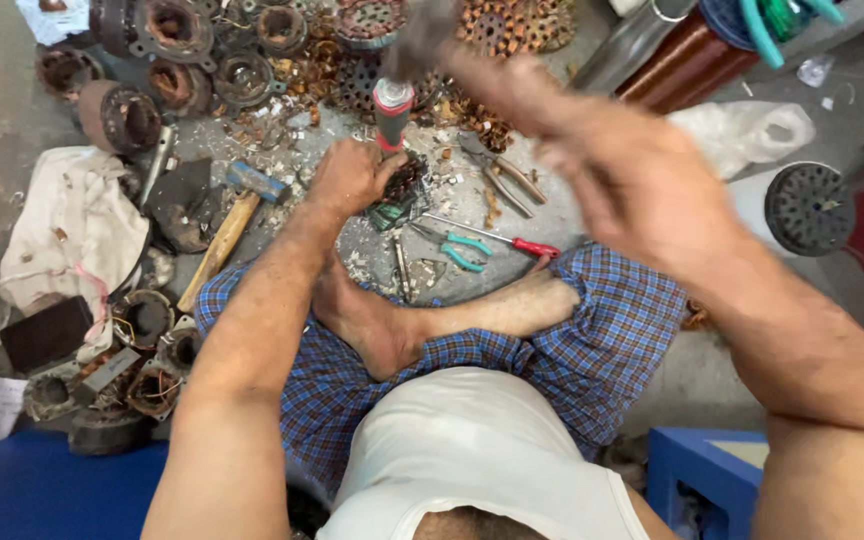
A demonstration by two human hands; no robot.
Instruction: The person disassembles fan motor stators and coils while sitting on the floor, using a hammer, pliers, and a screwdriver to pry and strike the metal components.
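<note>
Hammer (pixel 235 222) lying on the floor (pixel 592 190) left of the left hand (pixel 350 178), chisel (pixel 392 110) standing just beyond that hand, pliers (pixel 459 248) and screwdriver (pixel 492 238) lying right of it, motor housings (pixel 177 50) piling behind, cloth (pixel 72 230) sitting far left.

A grey concrete floor (pixel 722 375) carries everything. Across the top of the frame lie rusty motor housings (pixel 177 40) and a heap of coppery stator plates (pixel 512 25). At centre left a wooden-handled hammer (pixel 227 230) lies slantwise, beside a crumpled pale cloth (pixel 72 225) at the left. In the middle, amid metal scraps, lie teal-handled pliers (pixel 457 248), a red-handled screwdriver (pixel 497 238) and bare metal pliers (pixel 502 175). At the right sit a white plastic bag (pixel 742 130) and a round black perforated disc (pixel 809 208). More housings (pixel 142 350) crowd the lower left.
</note>
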